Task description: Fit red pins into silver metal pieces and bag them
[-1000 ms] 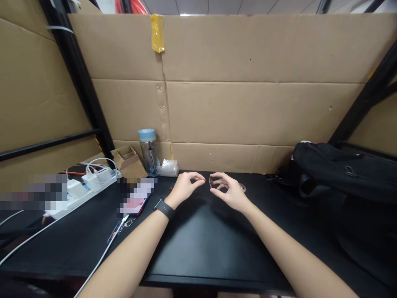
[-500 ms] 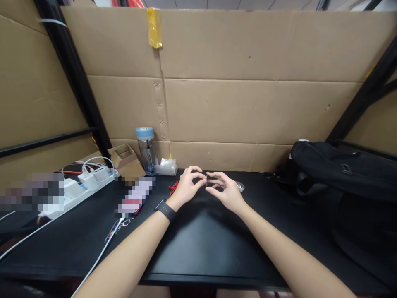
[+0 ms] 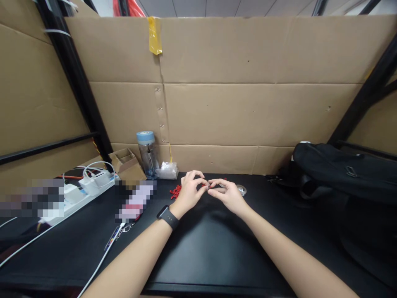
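My left hand (image 3: 191,189), with a dark watch on its wrist, is closed in a pinch at the middle of the black table (image 3: 198,244). Facing it, my right hand (image 3: 228,195) pinches at the same spot, the fingertips of both nearly meeting. Something tiny shows between the fingertips, too small to name. Red pieces (image 3: 175,191) lie just left of my left hand. Behind my right hand sits a small clear round dish (image 3: 241,190), partly hidden by it.
Along the back left stand a bottle with a blue lid (image 3: 145,151), an open cardboard box (image 3: 128,165) and a clear plastic packet (image 3: 168,170). A power strip (image 3: 80,200) with cables lies at left, a black bag (image 3: 347,178) at right.
The fingers of my right hand have drawn together and moved closer to my left fingertips. The whole view has shifted slightly, with things sitting lower in it.
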### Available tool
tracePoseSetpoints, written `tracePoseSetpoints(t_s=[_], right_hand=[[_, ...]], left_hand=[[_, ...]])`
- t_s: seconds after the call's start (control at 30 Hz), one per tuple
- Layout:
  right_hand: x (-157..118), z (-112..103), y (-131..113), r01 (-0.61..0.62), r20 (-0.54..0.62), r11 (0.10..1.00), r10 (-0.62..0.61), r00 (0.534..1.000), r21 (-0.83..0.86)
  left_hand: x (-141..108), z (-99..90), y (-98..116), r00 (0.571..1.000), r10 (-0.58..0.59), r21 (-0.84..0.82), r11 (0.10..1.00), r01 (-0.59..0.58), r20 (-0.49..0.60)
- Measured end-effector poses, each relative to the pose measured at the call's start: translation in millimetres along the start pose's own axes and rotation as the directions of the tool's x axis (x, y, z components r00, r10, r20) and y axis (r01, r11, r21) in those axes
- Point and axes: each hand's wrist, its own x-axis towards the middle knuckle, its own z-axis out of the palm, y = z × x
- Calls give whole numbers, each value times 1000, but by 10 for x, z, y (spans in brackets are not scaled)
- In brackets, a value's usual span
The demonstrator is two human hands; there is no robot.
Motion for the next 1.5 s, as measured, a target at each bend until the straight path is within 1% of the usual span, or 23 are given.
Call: tracePoseSetpoints(t_s=[0.07, 0.13, 0.23, 0.33, 0.37, 0.43, 0.47, 0.53, 0.6, 0.67, 0.87, 0.97, 1.03, 1.07, 1.13, 1.23, 1.3, 1.4, 1.5], right_hand=[[8, -33, -5, -6, 16, 999, 7, 1000, -43], [13, -60, -14, 2, 12, 992, 0, 1000, -123], [18, -87, -21, 58, -17, 964, -65, 998, -259], [16, -106, -20, 119, 8, 922, -124, 992, -369], [13, -113, -18, 146, 37, 895, -144, 989, -421], [3, -128, -15, 219, 111, 813, -189, 976, -540], [-3, -136, -14, 253, 147, 766, -206, 967, -591], [-12, -153, -15, 298, 202, 696, -220, 954, -653], [-15, -174, -21, 309, 227, 674, -211, 951, -671], [-13, -198, -26, 311, 239, 671, -200, 950, -673], [-7, -210, 16, 289, 257, 701, -154, 954, -652], [4, -197, 43, 310, 304, 723, -144, 942, -617], [33, -231, 59, 322, 312, 720, -153, 938, -615], [54, -268, 69, 319, 294, 709, -163, 942, -628], [102, -380, 100, 277, 213, 666, -178, 961, -693], [155, -581, 165, 134, 53, 555, -160, 986, -821], [160, -681, 211, 55, -8, 477, -129, 992, -877], [136, -738, 272, 24, 6, 390, -47, 999, -921], [116, -719, 324, 25, 40, 349, 37, 998, -937]], left_hand=[[2, -9, -4, 1000, -4, 8, 1000, 4, 6], [0, -6, 1, 1000, 0, 7, 1000, 0, 18], [-7, 11, 19, 999, 9, -5, 1000, -8, 37], [-7, 8, 35, 997, 9, -20, 1000, -8, 81], [-5, -2, 38, 996, 0, -27, 1000, 3, 93], [-3, -29, 39, 992, -22, -46, 999, 28, 125], [-6, -41, 38, 987, -23, -54, 998, 32, 160], [-20, -49, 32, 963, 9, -54, 999, 6, 269], [-43, -29, 23, 927, 43, -28, 999, -35, 372], [-64, 8, 11, 909, 40, 4, 999, -46, 414], [-84, 67, -26, 896, 27, 54, 997, -56, 443], [-85, 71, -50, 898, 18, 88, 994, -63, 441], [-87, 83, -62, 896, 7, 105, 993, -60, 444], [-87, 90, -65, 898, -4, 116, 992, -52, 439], [-84, 101, -67, 916, -40, 142, 990, -19, 398], [-74, 85, -67, 949, -80, 170, 985, 29, 306], [-70, 51, -77, 954, -67, 181, 983, 13, 294], [-78, -7, -116, 930, -16, 207, 976, -65, 366], [-105, -16, -168, 902, -8, 245, 963, -109, 431]])
